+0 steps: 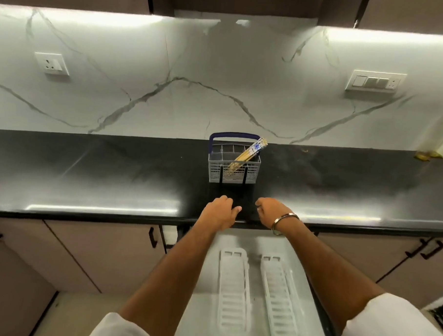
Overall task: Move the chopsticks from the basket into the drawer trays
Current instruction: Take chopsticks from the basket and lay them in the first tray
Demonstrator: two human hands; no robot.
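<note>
So, chopsticks (246, 155) are sitting at 12 o'clock from both hands, bundled in the grey cutlery basket (234, 166) w/ blue handle, on the black countertop (88, 167). Long axis is leaning toward 1–2 o'clock, tips poking past the rim. Right hand (273, 212) is looking slightly nearer, approx.; left hand (221, 212) just beside it. Both are hovering loosely curled, holding nothing. Sticks are looking yellow-wood w/ blue-white patterned tops. Two white slotted drawer trays (235, 288) are lying at 6 o'clock, no chopsticks in them yet.

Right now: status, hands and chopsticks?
Left hand and right hand empty, loosely curled at counter edge. Chopsticks still in basket. Drawer trays empty; path unobstructed.
</note>
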